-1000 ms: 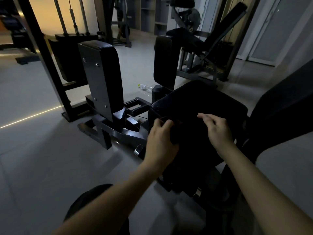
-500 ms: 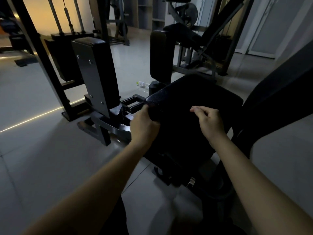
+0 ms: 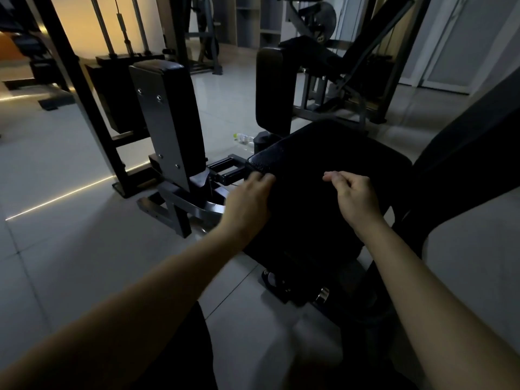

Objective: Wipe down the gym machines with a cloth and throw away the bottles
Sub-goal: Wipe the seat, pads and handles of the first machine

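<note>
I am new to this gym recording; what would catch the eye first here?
Two bare hands are at the black seat pad in the middle: the left hand rests on its left corner, the right hand is over it, fingers curled. Beyond the seat, a clear plastic bottle lies on the pale floor.

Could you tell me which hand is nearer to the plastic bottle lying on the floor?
Left. The left hand is at the seat corner facing the bottle; the right hand is over the seat's middle, farther away.
</note>
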